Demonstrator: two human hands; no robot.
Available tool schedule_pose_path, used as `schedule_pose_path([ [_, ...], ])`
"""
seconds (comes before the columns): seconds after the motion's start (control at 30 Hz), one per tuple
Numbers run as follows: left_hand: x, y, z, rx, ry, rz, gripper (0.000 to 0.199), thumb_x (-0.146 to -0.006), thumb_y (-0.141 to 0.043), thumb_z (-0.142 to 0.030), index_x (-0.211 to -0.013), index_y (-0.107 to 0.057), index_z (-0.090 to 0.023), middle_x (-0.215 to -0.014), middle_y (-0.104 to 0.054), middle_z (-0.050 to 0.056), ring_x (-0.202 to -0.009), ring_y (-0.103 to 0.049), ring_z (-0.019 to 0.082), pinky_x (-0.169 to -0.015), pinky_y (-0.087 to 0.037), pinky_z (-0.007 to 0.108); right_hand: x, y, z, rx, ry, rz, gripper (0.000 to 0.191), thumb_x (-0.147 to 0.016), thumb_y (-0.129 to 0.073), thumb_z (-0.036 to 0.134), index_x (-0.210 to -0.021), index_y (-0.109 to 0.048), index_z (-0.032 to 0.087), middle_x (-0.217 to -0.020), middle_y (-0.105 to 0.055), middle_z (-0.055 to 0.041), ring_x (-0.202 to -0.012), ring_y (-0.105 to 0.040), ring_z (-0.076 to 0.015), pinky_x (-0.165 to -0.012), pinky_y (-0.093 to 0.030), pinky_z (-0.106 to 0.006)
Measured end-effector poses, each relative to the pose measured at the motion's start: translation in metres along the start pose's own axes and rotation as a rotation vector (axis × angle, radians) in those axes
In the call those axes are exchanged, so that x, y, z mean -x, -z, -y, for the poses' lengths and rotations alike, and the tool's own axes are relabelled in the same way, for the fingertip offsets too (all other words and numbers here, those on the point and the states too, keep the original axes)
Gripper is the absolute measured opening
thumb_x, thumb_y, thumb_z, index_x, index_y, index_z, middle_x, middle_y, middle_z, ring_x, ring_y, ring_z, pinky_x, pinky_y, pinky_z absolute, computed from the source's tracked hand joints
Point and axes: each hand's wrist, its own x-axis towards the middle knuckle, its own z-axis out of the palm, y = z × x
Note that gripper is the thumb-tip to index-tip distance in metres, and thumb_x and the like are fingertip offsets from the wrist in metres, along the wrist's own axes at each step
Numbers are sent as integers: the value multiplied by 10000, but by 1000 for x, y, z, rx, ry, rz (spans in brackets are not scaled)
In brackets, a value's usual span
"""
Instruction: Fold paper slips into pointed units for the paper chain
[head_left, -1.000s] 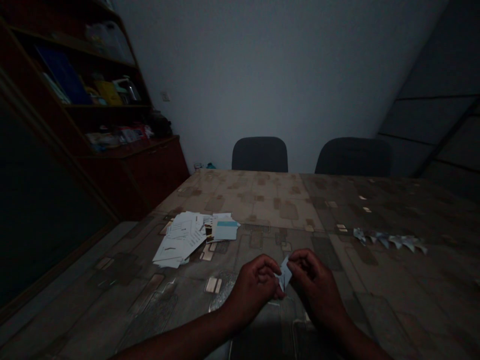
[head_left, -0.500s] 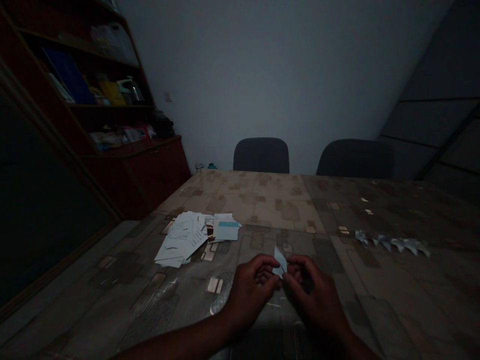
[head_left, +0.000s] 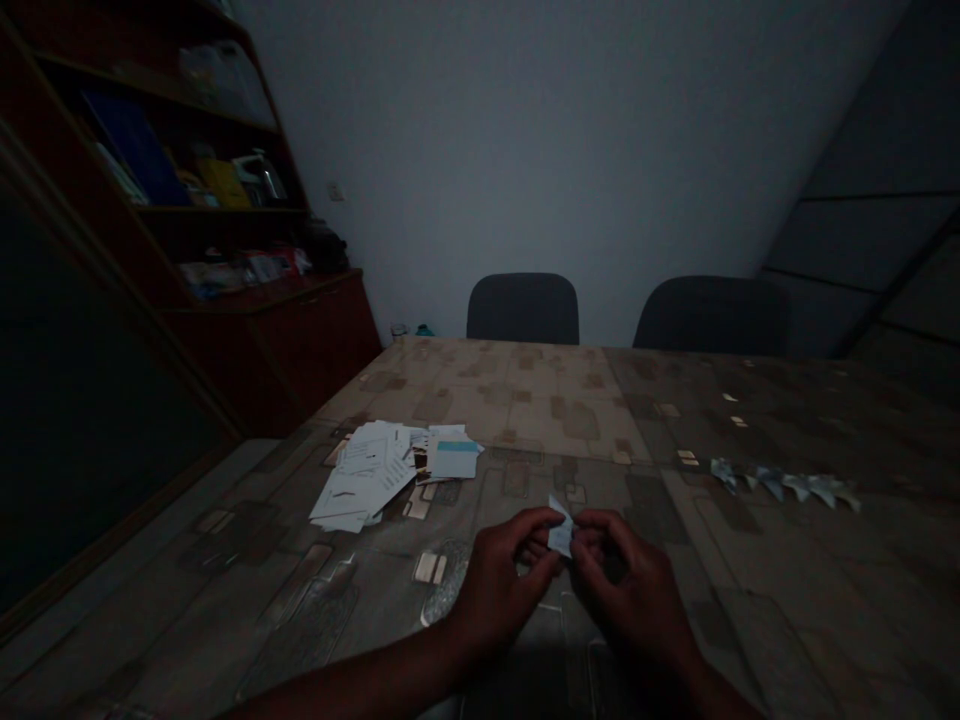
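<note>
A small folded piece of white paper (head_left: 559,538) is held up over the near part of the table, between both hands. My left hand (head_left: 511,565) pinches its left side with thumb and fingers. On the right side, my right hand (head_left: 621,568) grips the edge with bent fingers. Some of the fingertips behind the paper are hidden. To the left lies a loose pile of printed white paper sheets (head_left: 367,475), with a blue-striped piece on its right side. Over on the right, a row of several folded paper pieces (head_left: 780,484) rests on the tabletop.
The patterned tablecloth (head_left: 517,400) covers a wide table. Behind its far edge stand two dark chairs, one in the middle (head_left: 523,308) and one to the right (head_left: 711,315). A red-brown shelf cabinet (head_left: 300,340) with assorted items is at the left. The room is dim.
The folded paper has turned slightly between my fingers, showing a broader lower face. My fingertips have shifted a little around it. The pile and the row of folded pieces stay in place.
</note>
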Motion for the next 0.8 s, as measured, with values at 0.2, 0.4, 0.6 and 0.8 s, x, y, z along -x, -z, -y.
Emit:
schedule_pose_path([
  [0.2,-2,2,3,159,54,10,207,-793,-639,-211,-987,-680,-155,-789,-675,36,-725,-616,157,-662,-460,232,1,-2,-5,-81,-72,32,193,-840,-549,338,-962,-599,196,-787,-716,-42,-729,-690,-197,-658,-516,-280],
  [0.4,-8,-1,13,480,163,10,211,-730,-687,-229,-916,-675,-131,-730,-645,19,-631,-591,128,-613,-455,230,2,-6,-6,-179,-89,96,257,-863,-524,354,-1058,-550,190,-800,-689,-36,-736,-678,-192,-673,-509,-280],
  [0.6,-12,0,15,517,204,29,271,-697,-689,-210,-955,-702,-131,-749,-664,28,-621,-584,122,-614,-444,229,1,-1,-2,-151,-68,141,205,-860,-523,347,-959,-630,203,-776,-704,-35,-714,-667,-194,-648,-493,-274],
  [0.8,-11,3,16,416,193,2,221,-747,-677,-252,-925,-724,-130,-789,-697,59,-728,-621,165,-702,-466,267,-1,3,1,-157,-52,143,198,-851,-545,340,-926,-658,196,-811,-720,-46,-756,-672,-208,-676,-494,-282],
])
